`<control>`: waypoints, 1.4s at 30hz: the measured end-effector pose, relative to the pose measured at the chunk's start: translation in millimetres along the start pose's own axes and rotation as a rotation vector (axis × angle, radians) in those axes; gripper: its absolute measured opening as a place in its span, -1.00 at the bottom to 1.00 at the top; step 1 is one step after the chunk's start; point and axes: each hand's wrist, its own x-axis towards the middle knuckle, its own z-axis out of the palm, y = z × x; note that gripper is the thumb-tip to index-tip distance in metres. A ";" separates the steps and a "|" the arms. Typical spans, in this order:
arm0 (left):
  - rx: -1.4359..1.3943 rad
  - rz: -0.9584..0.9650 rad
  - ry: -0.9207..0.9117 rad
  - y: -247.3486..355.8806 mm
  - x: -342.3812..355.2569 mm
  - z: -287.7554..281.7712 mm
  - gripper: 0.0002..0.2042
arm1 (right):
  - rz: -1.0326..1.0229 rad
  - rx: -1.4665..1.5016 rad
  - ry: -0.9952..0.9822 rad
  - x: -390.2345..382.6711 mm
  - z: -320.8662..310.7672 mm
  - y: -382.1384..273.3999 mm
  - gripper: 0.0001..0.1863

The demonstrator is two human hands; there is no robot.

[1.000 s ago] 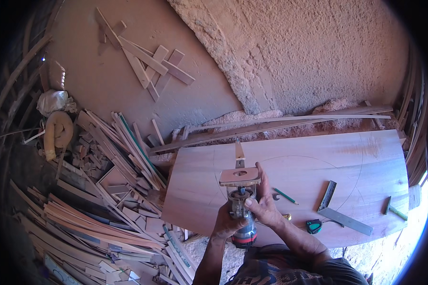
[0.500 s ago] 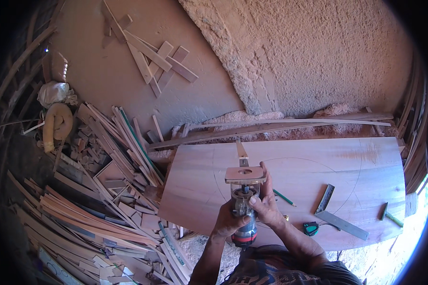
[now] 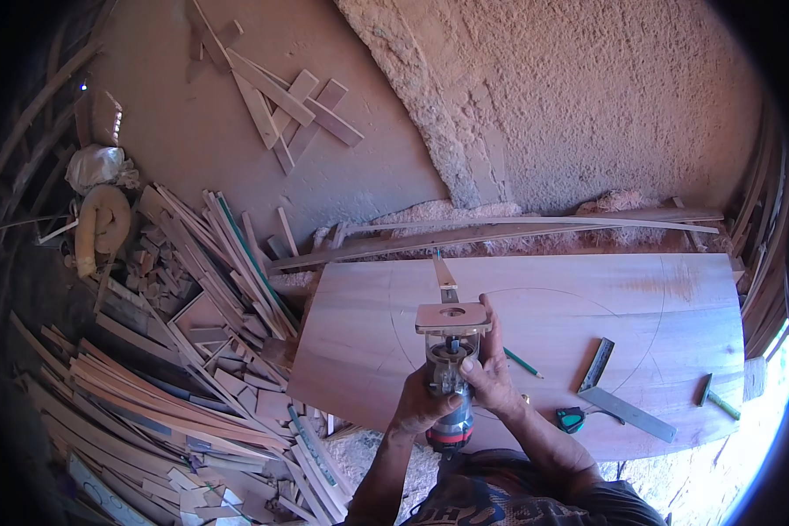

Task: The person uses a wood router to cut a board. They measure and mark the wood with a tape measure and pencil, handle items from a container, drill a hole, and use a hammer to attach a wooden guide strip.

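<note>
A trim router (image 3: pixel 450 434) with a red band stands between my hands, its flat brown base plate (image 3: pixel 438 319) turned away from me. My left hand (image 3: pixel 419 405) is wrapped round the left side of its body. On the other side my right hand (image 3: pixel 493 384) grips it, thumb across the front and fingers reaching up beside the base. A narrow strip (image 3: pixel 447 279) sticks out beyond the base. Under the router lies a wide wooden panel (image 3: pixel 351 333) marked with curved pencil lines. Right of my right hand a green pencil (image 3: pixel 523 363) rests on the panel.
On the panel's right lie a try square (image 3: pixel 627 412), a green tape measure (image 3: pixel 571 419) and a small green-handled tool (image 3: pixel 719 399). Long battens (image 3: pixel 500 235) run behind it. Piles of wood offcuts (image 3: pixel 175 386) fill the left, near a coiled yellow hose (image 3: pixel 103 226).
The view has shifted very slightly. Both hands keep the same hold on the router, and the things on the panel stay in place.
</note>
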 end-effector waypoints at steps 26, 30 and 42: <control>0.019 0.022 0.160 -1.9 -4.1 -0.3 -0.33 | 0.183 -0.181 -0.002 0.3 -54.9 -33.5 -0.01; 0.099 0.068 0.169 -9.4 -5.1 -5.2 -0.31 | 0.145 -0.157 -0.062 -14.8 -62.8 -16.1 -0.08; 0.055 0.122 0.119 -1.8 -2.1 0.8 -0.32 | 0.172 -0.097 -0.194 -21.1 -27.5 10.6 -0.20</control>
